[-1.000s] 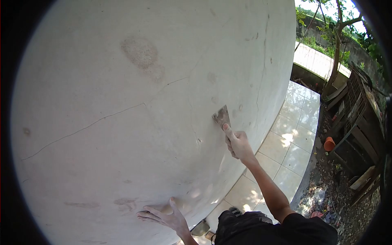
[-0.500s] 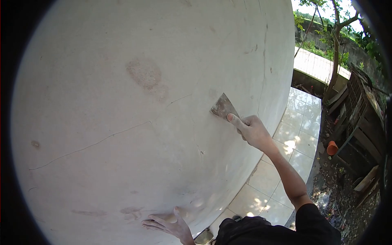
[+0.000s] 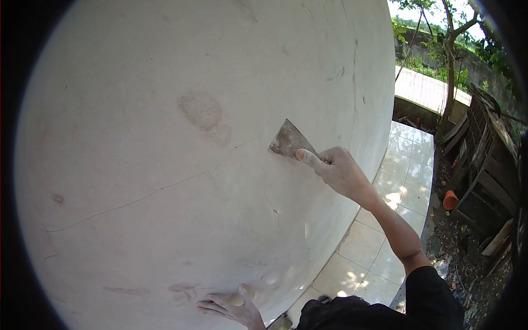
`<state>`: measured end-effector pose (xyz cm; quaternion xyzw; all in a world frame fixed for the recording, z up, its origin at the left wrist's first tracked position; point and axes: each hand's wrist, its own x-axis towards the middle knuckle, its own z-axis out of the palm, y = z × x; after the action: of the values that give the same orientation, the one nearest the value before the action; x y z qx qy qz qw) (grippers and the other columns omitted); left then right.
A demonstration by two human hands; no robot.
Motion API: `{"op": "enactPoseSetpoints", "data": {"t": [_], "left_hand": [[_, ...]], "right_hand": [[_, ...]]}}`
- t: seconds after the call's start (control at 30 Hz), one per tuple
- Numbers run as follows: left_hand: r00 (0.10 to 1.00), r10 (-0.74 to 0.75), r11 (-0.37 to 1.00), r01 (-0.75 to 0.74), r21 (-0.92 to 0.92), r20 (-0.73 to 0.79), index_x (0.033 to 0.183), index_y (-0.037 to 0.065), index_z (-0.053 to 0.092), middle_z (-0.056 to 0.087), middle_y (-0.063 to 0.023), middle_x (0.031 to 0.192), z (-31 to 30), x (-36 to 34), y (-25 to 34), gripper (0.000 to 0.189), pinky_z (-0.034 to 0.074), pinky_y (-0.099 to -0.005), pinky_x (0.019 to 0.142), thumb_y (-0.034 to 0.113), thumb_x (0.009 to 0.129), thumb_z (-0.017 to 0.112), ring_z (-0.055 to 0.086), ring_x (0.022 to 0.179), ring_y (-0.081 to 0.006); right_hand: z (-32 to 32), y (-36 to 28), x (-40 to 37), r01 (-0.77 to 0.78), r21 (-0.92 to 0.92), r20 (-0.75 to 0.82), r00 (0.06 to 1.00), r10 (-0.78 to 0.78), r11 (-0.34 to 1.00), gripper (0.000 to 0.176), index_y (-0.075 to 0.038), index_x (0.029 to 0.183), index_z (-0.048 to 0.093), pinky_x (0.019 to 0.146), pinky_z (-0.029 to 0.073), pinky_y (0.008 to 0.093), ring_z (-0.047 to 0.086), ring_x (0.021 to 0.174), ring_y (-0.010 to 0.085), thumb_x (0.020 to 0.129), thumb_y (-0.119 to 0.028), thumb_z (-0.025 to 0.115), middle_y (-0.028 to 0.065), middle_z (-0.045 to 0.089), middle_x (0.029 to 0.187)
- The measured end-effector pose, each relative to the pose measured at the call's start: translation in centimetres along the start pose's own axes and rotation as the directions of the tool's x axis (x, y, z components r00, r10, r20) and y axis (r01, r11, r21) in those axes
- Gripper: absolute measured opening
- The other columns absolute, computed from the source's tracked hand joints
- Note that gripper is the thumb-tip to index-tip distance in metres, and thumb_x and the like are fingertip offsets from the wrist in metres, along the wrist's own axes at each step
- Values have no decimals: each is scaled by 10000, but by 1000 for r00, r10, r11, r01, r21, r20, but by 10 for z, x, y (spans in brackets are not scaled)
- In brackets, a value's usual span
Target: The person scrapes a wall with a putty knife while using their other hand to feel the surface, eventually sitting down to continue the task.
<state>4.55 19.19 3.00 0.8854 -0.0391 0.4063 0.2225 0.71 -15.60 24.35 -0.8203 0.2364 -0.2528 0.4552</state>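
My right hand [image 3: 342, 171] grips a putty knife [image 3: 290, 138], thumb laid along the base of its blade. The blade is broad, grey and smeared, and it lies at or close to the wall [image 3: 126, 132]; contact cannot be made out for sure. Lower down, my left hand [image 3: 235, 309] rests on the wall with its fingers spread, whitened by dust. A long thin crack [image 3: 132, 202] runs across the pale surface left of the knife. Above it is a rough brownish patch [image 3: 201, 110].
A tiled walkway [image 3: 360, 250] follows the foot of the wall. Beyond its edge are leaf-strewn soil, an orange pot [image 3: 450, 200] and stacked old boards [image 3: 489, 165]. A tree [image 3: 451, 66] stands at the upper right.
My right hand has moved the putty knife a little left and up along the wall. The left hand stays on the wall, while the whole view has shifted slightly.
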Motion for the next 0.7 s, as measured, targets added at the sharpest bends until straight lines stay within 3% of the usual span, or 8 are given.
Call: {"op": "enactPoseSetpoints", "data": {"t": [0.17, 0.27, 0.3, 0.37, 0.47, 0.6, 0.67, 0.7], "left_hand": [[1000, -20, 1000, 20, 16, 2, 1536, 78, 135, -8, -197, 1598, -1, -1, 0, 1000, 57, -555, 1175, 476, 808, 694, -32, 1472, -388], [994, -91, 996, 92, -8, 67, 1537, 82, 135, -8, -192, 1599, -3, -3, 0, 1002, 59, -548, 1178, 482, 806, 693, -28, 1473, -383], [996, -73, 997, 73, -6, 47, 1537, 81, 135, -9, -191, 1599, -1, -3, 0, 1001, 59, -549, 1179, 481, 808, 692, -30, 1474, -381], [999, -43, 999, 44, -8, 28, 1537, 81, 135, -9, -190, 1600, -1, 0, 5, 999, 58, -549, 1179, 480, 809, 691, -32, 1474, -378], [1000, -6, 997, 5, -80, -6, 1532, 93, 177, -4, -238, 1585, -5, 3, 11, 956, 82, -624, 1143, 413, 817, 726, -19, 1455, -450], [999, -43, 997, 43, -69, 13, 1532, 104, 189, 10, -233, 1587, -8, 2, 10, 947, 96, -612, 1148, 410, 816, 728, -10, 1461, -429], [999, -45, 996, 47, -74, 23, 1532, 107, 191, 13, -231, 1587, -12, 1, 8, 949, 102, -608, 1150, 400, 811, 734, -6, 1463, -423], [996, -65, 991, 72, -109, 66, 1532, 113, 195, 16, -226, 1589, -16, 1, 8, 954, 107, -603, 1152, 387, 802, 744, -3, 1464, -421]], "right_hand": [[25, 67, -6, -85, 26, 8, 996, 85, 996, 717, -106, 479, 295, 397, 235, 301, 286, 443, 67, 881, -620, 590, -52, 268, 467], [22, 75, -4, -83, -8, 10, 996, 83, 997, 712, -110, 483, 294, 396, 235, 303, 290, 438, 71, 880, -621, 591, -52, 260, 468], [20, 68, -3, -91, -6, 12, 996, 91, 996, 712, -110, 483, 294, 396, 235, 303, 290, 438, 71, 880, -621, 591, -52, 260, 468], [10, 35, 4, 70, -23, -49, 996, -71, 997, 707, -122, 480, 288, 393, 235, 302, 289, 429, 74, 882, -620, 589, -53, 259, 465], [-1, -7, 10, 119, 13, -6, 993, -119, 993, 761, -94, 512, 235, 436, 207, 350, 248, 473, 106, 845, -686, 577, -35, 215, 489], [15, 17, 4, 85, 28, -17, 996, -84, 996, 755, -95, 521, 235, 441, 212, 354, 258, 482, 111, 848, -684, 576, -30, 215, 501], [35, 60, -2, -58, 105, 31, 998, 55, 993, 705, -139, 490, 278, 401, 242, 294, 303, 446, 67, 876, -651, 570, -54, 275, 471], [39, 69, -8, -54, 104, 39, 998, 51, 993, 705, -139, 490, 278, 401, 242, 294, 303, 446, 67, 876, -651, 570, -54, 275, 471]]}}
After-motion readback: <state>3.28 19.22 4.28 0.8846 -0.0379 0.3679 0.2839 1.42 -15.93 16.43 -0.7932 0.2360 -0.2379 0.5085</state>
